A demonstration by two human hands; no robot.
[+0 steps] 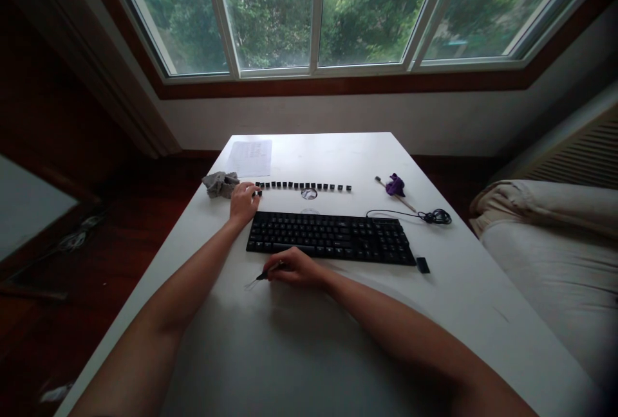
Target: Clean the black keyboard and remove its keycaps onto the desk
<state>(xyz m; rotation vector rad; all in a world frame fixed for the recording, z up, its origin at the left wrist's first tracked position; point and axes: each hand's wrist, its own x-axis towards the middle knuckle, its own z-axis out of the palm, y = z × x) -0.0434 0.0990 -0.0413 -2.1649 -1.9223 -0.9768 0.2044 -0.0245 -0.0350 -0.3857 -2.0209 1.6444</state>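
Observation:
At the left end of a row of loose black keycaps [301,185], my left hand [244,203] has its fingertips closed on a keycap [259,194] just in front of the row. Part of that keycap is hidden by the fingers. My right hand [298,268] rests near the front edge of the black keyboard [333,237], closed around the dark handle of a wire keycap puller [261,276]. The puller's thin wire ends point left, just above or on the table. Gaps show along the keyboard's bottom row.
On the white table [338,153] lie a grey cloth [221,184], a printed sheet [250,157], a small round dish [309,194], a brush [404,203] with a purple cloth [394,185], a coiled cable [435,216] and a small black piece [423,265]. A beige sofa [545,243] stands right.

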